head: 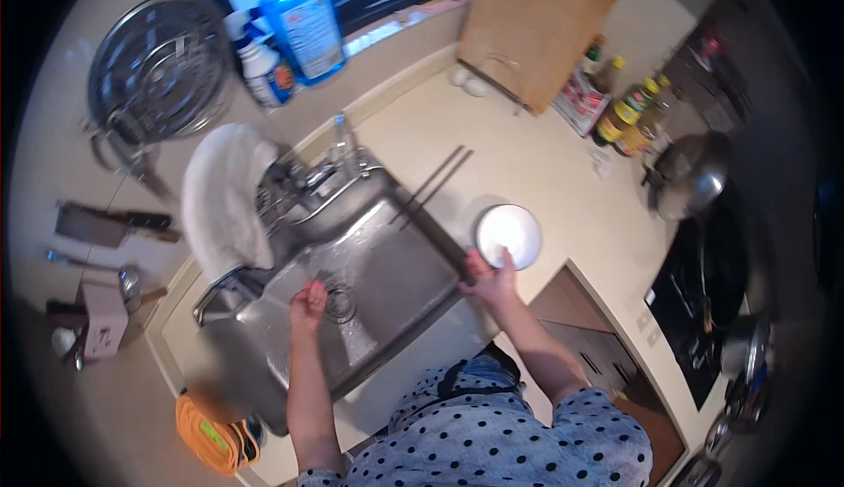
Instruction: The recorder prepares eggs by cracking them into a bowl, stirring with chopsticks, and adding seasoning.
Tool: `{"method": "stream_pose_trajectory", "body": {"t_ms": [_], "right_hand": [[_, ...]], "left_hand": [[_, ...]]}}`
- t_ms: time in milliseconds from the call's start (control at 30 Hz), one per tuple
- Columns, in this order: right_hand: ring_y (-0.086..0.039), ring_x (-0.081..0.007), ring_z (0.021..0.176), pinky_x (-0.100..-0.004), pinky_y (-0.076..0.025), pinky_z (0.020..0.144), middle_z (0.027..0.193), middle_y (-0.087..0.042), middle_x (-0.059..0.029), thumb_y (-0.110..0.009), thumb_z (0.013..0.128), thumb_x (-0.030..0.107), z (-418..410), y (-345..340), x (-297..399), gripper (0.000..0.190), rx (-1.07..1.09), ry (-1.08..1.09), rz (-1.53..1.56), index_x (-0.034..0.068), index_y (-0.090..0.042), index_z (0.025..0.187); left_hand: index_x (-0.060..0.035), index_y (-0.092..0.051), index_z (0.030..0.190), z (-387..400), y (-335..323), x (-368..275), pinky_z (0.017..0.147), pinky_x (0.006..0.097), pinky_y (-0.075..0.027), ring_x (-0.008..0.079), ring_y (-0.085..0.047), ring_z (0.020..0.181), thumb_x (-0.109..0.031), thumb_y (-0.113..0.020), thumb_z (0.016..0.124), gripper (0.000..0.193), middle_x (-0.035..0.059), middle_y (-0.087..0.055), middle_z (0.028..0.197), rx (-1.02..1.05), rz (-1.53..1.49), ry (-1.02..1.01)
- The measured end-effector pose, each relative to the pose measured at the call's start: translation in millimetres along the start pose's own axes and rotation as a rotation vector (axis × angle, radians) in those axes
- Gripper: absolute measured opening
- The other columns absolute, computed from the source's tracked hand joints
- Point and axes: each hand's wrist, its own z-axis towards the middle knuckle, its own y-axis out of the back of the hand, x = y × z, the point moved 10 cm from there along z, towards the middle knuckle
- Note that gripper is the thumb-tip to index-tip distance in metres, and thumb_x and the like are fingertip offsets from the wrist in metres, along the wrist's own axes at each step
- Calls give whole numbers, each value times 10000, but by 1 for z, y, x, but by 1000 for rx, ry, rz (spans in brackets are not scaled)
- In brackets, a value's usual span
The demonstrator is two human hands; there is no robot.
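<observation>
My left hand [308,304] hovers over the stainless steel sink [409,276], near the drain strainer [341,302], with nothing visible in it and its fingers loosely bent. At the sink's right rim is my right hand [493,282], its fingers spread. One fingertip overlaps the near side of a white bowl [509,233] on the counter; whether it touches the bowl is unclear. The bowl's inside is too bright to read. A pair of dark chopsticks [440,174] lies across the rim between sink and counter. A white cloth [227,190] drapes over a rack at the sink's left.
Behind the sink stand a faucet [316,177], a spray bottle [260,68] and a blue bottle [306,32]. Two eggs [468,81] rest by a wooden cutting board [527,32]. Sauce bottles [626,114], a wok [692,177] and a black cooktop [705,289] are rightward.
</observation>
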Motion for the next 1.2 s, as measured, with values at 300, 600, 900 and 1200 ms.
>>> {"method": "stream_pose_trajectory", "body": {"t_ms": [300, 600, 900, 1200], "right_hand": [[-531, -168, 867, -338, -337, 719, 910, -549, -32, -421, 723, 174, -33, -6, -92, 301, 145, -306, -886, 104, -464, 1013], [-577, -161, 801, -311, -380, 717, 816, -603, -93, -451, 773, 253, 31, -67, -270, 322, 504, -776, -1525, 48, -458, 1022], [-572, -185, 757, -283, -421, 627, 839, -592, -106, -622, 723, 133, 101, -231, -174, 915, 767, 264, -1280, 195, 84, 1300], [-568, -156, 713, -241, -423, 773, 751, -586, -81, -604, 742, 125, 78, -300, -140, 893, 967, 772, -1191, 50, 85, 1306]], "left_hand": [[15, -454, 992, -15, -1, -21, 869, 426, -402, 317, -477, 1022, -143, -346, 849, 240, 179, -514, 1047, 66, -214, -157], [-83, -362, 1191, -103, -15, -25, 852, 445, -391, 239, -492, 1009, -225, -400, 821, 398, 97, -489, 1106, 22, 272, -54], [-86, -315, 1210, -83, 17, -34, 655, 518, -493, 363, -523, 906, 47, -376, 579, 648, 169, -476, 1050, -23, 270, -232], [-68, -266, 1227, -130, -44, -47, 708, 430, -481, 357, -455, 1005, 130, -390, 548, 718, 175, -390, 1155, -151, 726, -472]]}}
